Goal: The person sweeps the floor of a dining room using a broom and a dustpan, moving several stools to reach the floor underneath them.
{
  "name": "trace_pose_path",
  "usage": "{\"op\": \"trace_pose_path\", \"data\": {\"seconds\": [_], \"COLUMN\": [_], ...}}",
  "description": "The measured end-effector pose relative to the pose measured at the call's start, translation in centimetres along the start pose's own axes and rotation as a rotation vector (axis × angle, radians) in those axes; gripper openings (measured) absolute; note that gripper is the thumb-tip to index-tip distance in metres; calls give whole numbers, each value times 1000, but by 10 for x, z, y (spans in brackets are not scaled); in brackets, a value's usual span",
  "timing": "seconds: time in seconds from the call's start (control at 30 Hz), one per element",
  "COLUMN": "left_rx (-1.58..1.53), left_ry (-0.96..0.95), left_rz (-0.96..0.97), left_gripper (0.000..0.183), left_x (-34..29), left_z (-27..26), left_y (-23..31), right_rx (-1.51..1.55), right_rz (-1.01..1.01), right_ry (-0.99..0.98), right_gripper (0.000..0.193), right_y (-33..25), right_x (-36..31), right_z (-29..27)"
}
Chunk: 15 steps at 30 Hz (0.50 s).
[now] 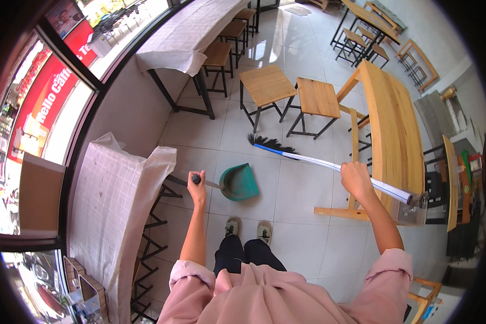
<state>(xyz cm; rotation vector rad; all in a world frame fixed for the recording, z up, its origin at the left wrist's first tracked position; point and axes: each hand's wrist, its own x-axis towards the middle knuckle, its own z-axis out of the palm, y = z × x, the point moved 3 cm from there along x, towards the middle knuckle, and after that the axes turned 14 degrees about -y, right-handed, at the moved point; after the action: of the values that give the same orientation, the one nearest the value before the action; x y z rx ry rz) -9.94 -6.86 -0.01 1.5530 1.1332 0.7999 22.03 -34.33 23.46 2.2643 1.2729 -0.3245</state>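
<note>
Closed round the dark end of a long grey handle, my left hand point(196, 186) holds a teal dustpan point(241, 182). The pan is low over the white tiled floor point(297, 194), left of the middle; whether it touches the tiles I cannot tell. My right hand point(356, 179) grips the pale shaft of a broom point(313, 161) with a blue collar and black bristles. Its shaft slants from the lower right to the bristle end, which points far and left, beyond the dustpan. The bristles are close to the floor, in front of two wooden stools.
Wooden-topped stools point(268, 85) with black legs stand ahead. A light wooden table point(392, 129) is at the right, near the broom's upper end. On the left are cloth-covered tables point(113, 189) beside the windows. More seating is at the far right.
</note>
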Motion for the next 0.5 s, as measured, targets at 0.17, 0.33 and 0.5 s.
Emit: {"op": "trace_pose_path", "data": {"seconds": [0.17,0.33,0.5], "left_rx": [127,127,25], "left_ry": [111,367,585], "left_rz": [75,1,68], "left_gripper": [24,31,30], "left_x": [-53,-111,-157], "left_z": [-61,-114,-176], "left_y": [8,43,42], "right_rx": [-356,-614,-872], "right_rz": [-169,-293,-507], "right_ry": [118,124,264], "right_gripper": [10,8,13], "right_y": [-20,-74,-159], "right_x": [33,62,49], "right_z": [-39,-58,-79]}}
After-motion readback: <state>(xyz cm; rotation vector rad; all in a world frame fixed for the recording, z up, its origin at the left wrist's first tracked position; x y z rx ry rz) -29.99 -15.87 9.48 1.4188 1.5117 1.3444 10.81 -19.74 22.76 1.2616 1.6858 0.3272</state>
